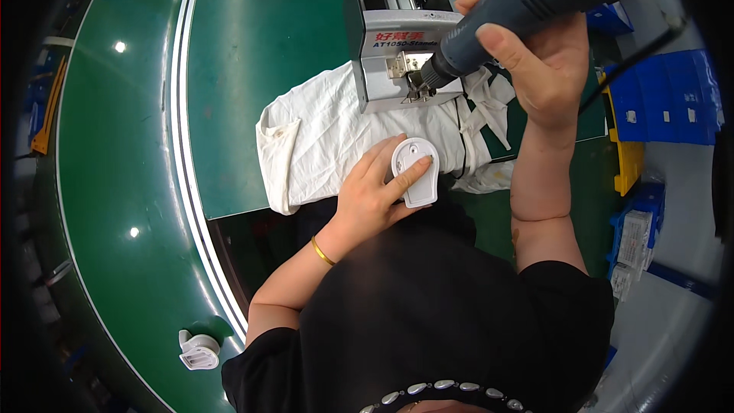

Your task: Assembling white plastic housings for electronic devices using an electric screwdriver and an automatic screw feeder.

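My right hand [549, 69] is wrapped round a dark grey electric screwdriver [514, 24], held at a slant. The tool's nose reaches down to the metal pickup at the front of a grey screw feeder [373, 69]; the bit's tip is too small to make out. Near the bench's front edge, my left hand [368, 197] grips a small white plastic housing [417, 188], rounded at the top. The left thumb presses across its face, and small holes show near its rounded end. Beneath that hand and the feeder lies a white cloth [317, 134].
A green belt [115, 145] with a white-edged rail runs along the left, carrying another white plastic part [200, 352]. Blue bins [657, 103] stand at the right. A black cable [634, 65] hangs by the screwdriver. White strips [489, 111] lie beside the feeder.
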